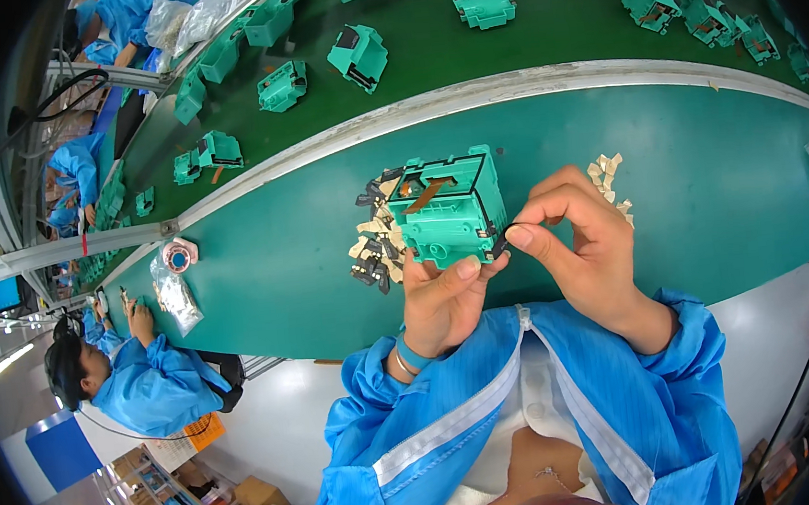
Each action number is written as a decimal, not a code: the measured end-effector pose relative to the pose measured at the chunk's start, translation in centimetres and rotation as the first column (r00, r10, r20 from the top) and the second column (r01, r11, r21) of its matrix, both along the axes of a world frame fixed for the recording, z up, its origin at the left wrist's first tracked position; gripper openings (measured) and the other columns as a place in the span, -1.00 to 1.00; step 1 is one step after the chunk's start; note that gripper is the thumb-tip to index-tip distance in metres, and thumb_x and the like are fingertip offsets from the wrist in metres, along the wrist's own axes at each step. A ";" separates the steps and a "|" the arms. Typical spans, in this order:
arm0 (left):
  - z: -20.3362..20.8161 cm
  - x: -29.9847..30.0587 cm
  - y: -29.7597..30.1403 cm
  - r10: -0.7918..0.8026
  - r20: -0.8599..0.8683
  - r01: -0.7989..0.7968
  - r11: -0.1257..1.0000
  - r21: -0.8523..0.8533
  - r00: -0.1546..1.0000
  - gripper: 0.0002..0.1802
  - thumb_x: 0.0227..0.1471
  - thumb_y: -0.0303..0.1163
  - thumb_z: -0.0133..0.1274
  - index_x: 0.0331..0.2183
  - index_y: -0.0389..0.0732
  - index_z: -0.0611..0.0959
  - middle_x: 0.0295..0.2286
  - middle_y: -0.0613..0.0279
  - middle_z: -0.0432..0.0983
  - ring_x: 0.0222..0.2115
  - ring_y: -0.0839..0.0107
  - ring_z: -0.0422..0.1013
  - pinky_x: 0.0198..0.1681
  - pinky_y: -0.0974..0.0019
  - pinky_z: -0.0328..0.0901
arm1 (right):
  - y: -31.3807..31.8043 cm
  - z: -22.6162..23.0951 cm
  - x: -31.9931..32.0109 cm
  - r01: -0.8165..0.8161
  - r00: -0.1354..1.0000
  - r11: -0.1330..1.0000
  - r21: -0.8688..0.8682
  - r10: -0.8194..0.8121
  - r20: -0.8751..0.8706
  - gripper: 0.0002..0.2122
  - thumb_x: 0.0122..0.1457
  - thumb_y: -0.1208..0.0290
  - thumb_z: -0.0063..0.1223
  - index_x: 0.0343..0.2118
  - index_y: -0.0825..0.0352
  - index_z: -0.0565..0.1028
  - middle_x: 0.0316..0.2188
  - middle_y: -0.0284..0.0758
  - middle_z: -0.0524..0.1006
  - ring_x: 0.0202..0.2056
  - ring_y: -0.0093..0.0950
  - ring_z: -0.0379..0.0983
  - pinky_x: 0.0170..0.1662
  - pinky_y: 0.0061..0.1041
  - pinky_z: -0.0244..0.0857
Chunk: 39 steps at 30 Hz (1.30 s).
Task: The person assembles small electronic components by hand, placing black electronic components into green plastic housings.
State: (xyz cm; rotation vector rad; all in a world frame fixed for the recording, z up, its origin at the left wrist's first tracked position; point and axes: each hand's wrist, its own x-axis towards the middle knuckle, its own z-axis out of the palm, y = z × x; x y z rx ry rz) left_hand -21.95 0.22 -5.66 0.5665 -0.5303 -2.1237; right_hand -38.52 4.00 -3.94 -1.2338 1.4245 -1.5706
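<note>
A teal plastic housing with black edging and a brown flat ribbon cable is held up over the green bench. My left hand grips it from below, thumb on its lower front edge. At the housing's lower right corner, my right hand pinches a small black piece between thumb and forefinger; its exact shape is partly hidden. Just left of the housing lies a pile of small black and cream plastic parts, partly covered by it. More cream parts lie beyond my right hand.
Past a pale rail, a green conveyor belt carries several similar teal housings. To the left, a tape roll and a clear plastic bag rest on the bench. A co-worker in blue sits beyond them.
</note>
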 end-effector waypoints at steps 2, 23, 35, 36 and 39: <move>0.1 -0.1 0.2 0.000 -0.059 0.003 0.999 0.053 0.998 -0.50 0.00 -0.69 0.00 0.02 -0.30 0.35 -0.12 0.05 0.46 -0.14 0.25 0.47 -0.08 0.17 0.45 | 0.1 0.1 0.1 0.005 1.000 1.000 0.000 -0.005 0.024 -0.90 -0.03 0.57 0.25 -0.46 0.35 0.52 -0.46 -0.33 0.46 -0.40 -0.49 0.39 -0.35 -0.56 0.28; -1.0 0.3 0.4 -0.029 -0.347 0.131 0.953 0.273 0.937 -0.61 0.06 -0.70 -0.14 -0.03 -0.34 0.43 -0.13 -0.01 0.48 -0.11 0.22 0.46 -0.05 0.21 0.44 | 0.2 0.5 0.6 0.077 0.989 0.992 -0.101 -0.088 -0.118 -0.85 -0.11 0.59 0.27 -0.51 0.33 0.48 -0.55 -0.33 0.44 -0.45 -0.40 0.36 -0.36 -0.47 0.20; -1.3 0.3 0.4 -0.018 -0.376 0.134 0.949 0.284 0.926 -0.58 0.05 -0.71 -0.15 -0.01 -0.31 0.41 -0.09 -0.03 0.45 -0.09 0.20 0.44 -0.06 0.20 0.45 | 0.1 0.5 0.7 0.075 0.988 0.993 -0.086 -0.086 -0.126 -0.85 -0.11 0.59 0.27 -0.51 0.32 0.47 -0.55 -0.34 0.44 -0.45 -0.42 0.36 -0.37 -0.49 0.18; -1.4 0.3 0.5 -0.017 -0.386 0.133 0.952 0.276 0.922 -0.57 0.05 -0.71 -0.15 0.00 -0.31 0.40 -0.08 -0.03 0.44 -0.09 0.20 0.44 -0.06 0.20 0.45 | 0.1 0.5 0.7 0.079 0.989 0.994 -0.081 -0.088 -0.119 -0.85 -0.11 0.59 0.28 -0.52 0.32 0.47 -0.56 -0.33 0.44 -0.45 -0.42 0.36 -0.37 -0.49 0.18; -1.4 0.1 0.5 -0.021 -0.392 0.135 0.954 0.266 0.920 -0.56 0.05 -0.71 -0.15 0.01 -0.30 0.38 -0.08 -0.03 0.43 -0.09 0.20 0.44 -0.07 0.21 0.45 | 0.2 0.2 0.6 0.068 0.993 0.995 -0.068 -0.074 -0.092 -0.84 -0.11 0.59 0.28 -0.49 0.32 0.47 -0.55 -0.34 0.43 -0.46 -0.46 0.35 -0.40 -0.52 0.18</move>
